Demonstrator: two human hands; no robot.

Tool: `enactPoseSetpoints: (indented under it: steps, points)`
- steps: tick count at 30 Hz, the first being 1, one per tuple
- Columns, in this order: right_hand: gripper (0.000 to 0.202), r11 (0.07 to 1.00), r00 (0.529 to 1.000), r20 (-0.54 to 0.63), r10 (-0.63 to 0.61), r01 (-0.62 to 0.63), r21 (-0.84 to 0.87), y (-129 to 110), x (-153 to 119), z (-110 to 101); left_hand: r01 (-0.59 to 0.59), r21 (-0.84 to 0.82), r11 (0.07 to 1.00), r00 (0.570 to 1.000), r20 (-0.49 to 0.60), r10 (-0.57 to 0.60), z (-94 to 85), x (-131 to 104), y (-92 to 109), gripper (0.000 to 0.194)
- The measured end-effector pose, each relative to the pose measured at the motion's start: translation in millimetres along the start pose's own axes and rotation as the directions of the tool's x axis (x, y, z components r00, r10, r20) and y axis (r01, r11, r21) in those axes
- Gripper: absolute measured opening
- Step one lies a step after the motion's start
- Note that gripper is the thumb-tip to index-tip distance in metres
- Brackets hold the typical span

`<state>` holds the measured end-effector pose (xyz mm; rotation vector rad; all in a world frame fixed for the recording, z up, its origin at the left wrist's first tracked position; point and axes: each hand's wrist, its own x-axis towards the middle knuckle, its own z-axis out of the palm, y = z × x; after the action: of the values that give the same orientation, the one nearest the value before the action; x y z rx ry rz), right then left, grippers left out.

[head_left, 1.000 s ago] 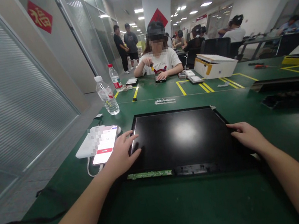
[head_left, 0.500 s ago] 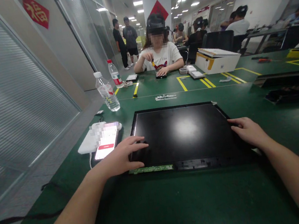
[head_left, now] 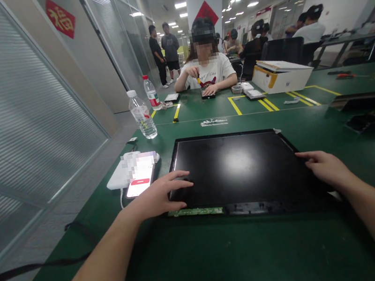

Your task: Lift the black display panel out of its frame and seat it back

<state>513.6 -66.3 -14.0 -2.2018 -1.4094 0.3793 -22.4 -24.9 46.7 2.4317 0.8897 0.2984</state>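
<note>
A black flat display panel (head_left: 238, 170) lies face up on the green table. A strip of green circuit board (head_left: 195, 212) shows along the left part of its near edge. My left hand (head_left: 162, 194) rests over the panel's left edge, open, with its fingers spread on the dark surface and the thumb near the circuit board. At the right edge of the panel is my right hand (head_left: 331, 170). Its index finger reaches out to touch the frame, and the other fingers are bent and partly hidden. A small pale tab (head_left: 277, 130) sticks up at the far right corner.
Left of the panel lie a lit phone (head_left: 141, 176) and a white device (head_left: 118, 175) with a cable. Two water bottles (head_left: 143, 119) stand behind them. A co-worker (head_left: 208, 68) sits opposite, beside a white box (head_left: 282, 75). Dark long parts (head_left: 373, 101) lie at right.
The whole view has shifted, so everything appears slightly farther right. Both hands keep nearly the same places on the panel.
</note>
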Motion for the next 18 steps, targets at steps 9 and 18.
enactPoseSetpoints:
  steps: [9, 18]
  points:
    - [0.050, 0.974, 0.985, 0.024, 0.173, -0.175, 0.141, -8.4, -2.8, -2.8, 0.020, -0.020, 1.000, 1.000, 0.007, -0.019, 0.2, 0.7, 3.3, 0.054]
    - [0.048, 0.997, 0.998, -0.013, 0.054, -0.054, 0.058, -6.8, -1.3, -0.5, 0.126, 0.159, 0.979, 0.973, -0.210, -0.091, 13.6, 10.2, -3.1, 0.036]
